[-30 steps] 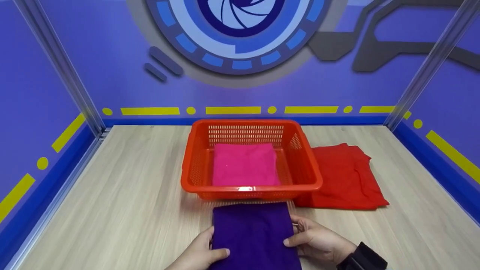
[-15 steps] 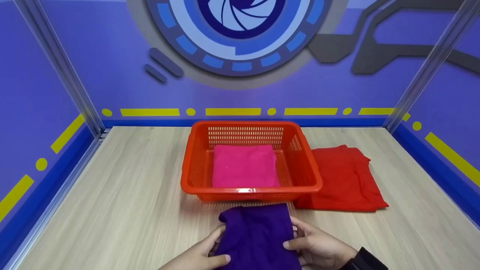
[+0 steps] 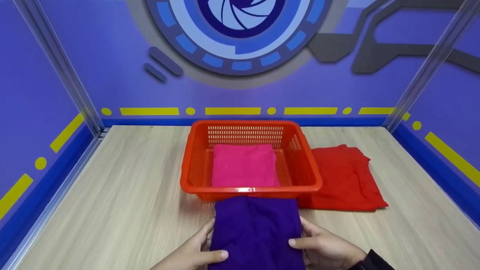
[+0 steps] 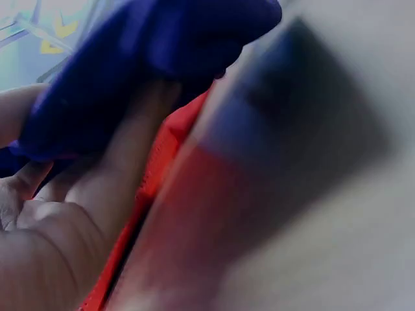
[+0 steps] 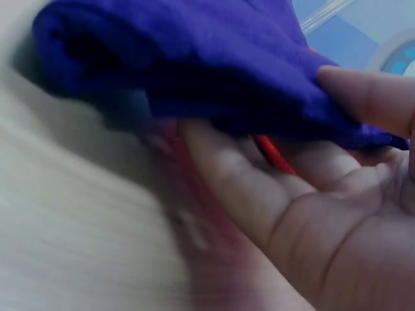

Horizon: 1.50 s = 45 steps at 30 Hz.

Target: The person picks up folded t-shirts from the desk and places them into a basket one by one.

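Purple terry cloth, folded into a thick rectangle (image 3: pixel 257 232), is held just off the pale wood-grain table (image 3: pixel 112 210), directly in front of the orange slotted plastic basket (image 3: pixel 195 165), its far edge overlapping the basket's near rim in the head view. The left hand (image 3: pixel 193 253) grips the cloth's left side, thumb on top and fingers tucked beneath; the left wrist view shows the fingers (image 4: pixel 123 155) running under the fabric. The right hand (image 3: pixel 326 249) grips the right side likewise, thumb on top, and the right wrist view shows its fingers (image 5: pixel 227 168) cradling the underside of the purple bundle (image 5: pixel 194 58).

Inside the basket a folded pink cloth (image 3: pixel 243 165) lies flat and fills most of the floor. Touching the basket's right wall, a loosely folded red garment (image 3: pixel 343 180) lies on the table.

To handle this hold well, in my judgement, both hands should keep level with each other so the layers do not slide apart, and the fingers underneath should stay spread to support the middle, which would otherwise sag. Any lift toward the basket needs the cloth's far edge to clear the near rim rather than drag on it, since a catch there would open the fold.
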Each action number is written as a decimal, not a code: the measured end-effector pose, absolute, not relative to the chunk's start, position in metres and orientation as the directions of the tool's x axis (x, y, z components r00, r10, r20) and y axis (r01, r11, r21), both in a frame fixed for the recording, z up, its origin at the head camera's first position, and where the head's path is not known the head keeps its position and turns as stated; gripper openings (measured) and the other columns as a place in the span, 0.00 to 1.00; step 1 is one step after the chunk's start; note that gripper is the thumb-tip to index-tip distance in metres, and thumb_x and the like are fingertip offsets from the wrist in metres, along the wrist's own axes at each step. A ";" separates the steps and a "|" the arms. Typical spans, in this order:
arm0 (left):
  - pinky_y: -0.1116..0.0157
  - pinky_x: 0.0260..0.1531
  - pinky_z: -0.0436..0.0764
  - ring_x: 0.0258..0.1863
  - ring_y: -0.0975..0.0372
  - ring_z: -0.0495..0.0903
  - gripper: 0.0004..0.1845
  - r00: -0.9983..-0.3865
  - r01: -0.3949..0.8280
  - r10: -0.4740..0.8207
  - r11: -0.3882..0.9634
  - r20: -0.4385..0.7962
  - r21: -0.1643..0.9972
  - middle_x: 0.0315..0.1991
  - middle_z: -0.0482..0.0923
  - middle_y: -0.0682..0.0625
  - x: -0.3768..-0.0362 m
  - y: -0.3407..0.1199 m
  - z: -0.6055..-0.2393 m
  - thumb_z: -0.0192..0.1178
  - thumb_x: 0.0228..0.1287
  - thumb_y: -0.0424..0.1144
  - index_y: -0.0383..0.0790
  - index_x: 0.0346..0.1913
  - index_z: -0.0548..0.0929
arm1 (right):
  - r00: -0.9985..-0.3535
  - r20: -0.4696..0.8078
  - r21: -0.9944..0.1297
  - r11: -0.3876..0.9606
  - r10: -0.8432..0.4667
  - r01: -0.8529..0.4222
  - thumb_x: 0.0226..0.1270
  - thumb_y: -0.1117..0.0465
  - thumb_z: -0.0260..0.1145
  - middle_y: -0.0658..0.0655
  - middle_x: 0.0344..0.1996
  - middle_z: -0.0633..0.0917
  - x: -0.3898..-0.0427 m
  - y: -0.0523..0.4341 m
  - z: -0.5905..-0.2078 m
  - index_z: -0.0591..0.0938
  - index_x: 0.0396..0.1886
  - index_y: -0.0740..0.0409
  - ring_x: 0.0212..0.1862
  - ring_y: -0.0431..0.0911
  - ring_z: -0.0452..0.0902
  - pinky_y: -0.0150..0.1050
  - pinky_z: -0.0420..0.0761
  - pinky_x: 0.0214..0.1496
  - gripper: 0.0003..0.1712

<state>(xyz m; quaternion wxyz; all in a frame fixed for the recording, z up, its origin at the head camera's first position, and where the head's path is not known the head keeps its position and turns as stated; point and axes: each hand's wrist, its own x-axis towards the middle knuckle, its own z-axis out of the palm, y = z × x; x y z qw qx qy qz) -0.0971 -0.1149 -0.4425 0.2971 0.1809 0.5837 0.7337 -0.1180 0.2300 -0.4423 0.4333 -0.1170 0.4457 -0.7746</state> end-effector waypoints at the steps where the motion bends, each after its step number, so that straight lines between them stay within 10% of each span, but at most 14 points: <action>1: 0.56 0.55 0.73 0.58 0.49 0.72 0.48 -0.746 -0.272 0.661 -0.196 -0.078 0.942 0.63 0.66 0.37 -0.097 -0.115 -0.440 0.59 0.64 0.34 0.40 0.74 0.35 | -0.593 -0.186 -0.794 -0.236 -0.783 0.561 0.71 0.72 0.45 0.60 0.70 0.60 -0.118 0.231 -0.441 0.35 0.75 0.42 0.65 0.63 0.62 0.60 0.65 0.61 0.43; 10: 0.52 0.55 0.73 0.58 0.46 0.72 0.49 -0.739 -0.263 0.674 -0.316 0.021 0.912 0.63 0.66 0.35 -0.103 -0.117 -0.417 0.58 0.63 0.29 0.45 0.74 0.34 | -0.576 0.033 -0.851 -0.325 -0.817 0.412 0.72 0.76 0.38 0.62 0.68 0.62 -0.125 0.235 -0.408 0.39 0.75 0.47 0.65 0.59 0.64 0.55 0.69 0.60 0.39; 23: 0.50 0.47 0.78 0.48 0.48 0.79 0.38 -0.900 -0.239 0.434 -0.409 -0.043 0.881 0.56 0.72 0.36 -0.139 -0.097 -0.365 0.59 0.63 0.31 0.49 0.71 0.52 | -0.809 -0.043 -0.887 -0.350 -0.586 0.301 0.76 0.65 0.44 0.62 0.61 0.72 -0.159 0.224 -0.359 0.47 0.73 0.54 0.58 0.54 0.73 0.51 0.72 0.58 0.30; 45: 0.62 0.38 0.79 0.50 0.55 0.74 0.39 -1.000 0.002 0.017 -0.123 0.004 0.992 0.56 0.69 0.43 -0.217 -0.072 -0.361 0.51 0.60 0.24 0.53 0.71 0.51 | -0.919 -0.171 -0.869 -0.386 -0.356 0.311 0.69 0.67 0.55 0.58 0.62 0.70 -0.233 0.194 -0.349 0.55 0.73 0.46 0.60 0.50 0.70 0.50 0.71 0.60 0.36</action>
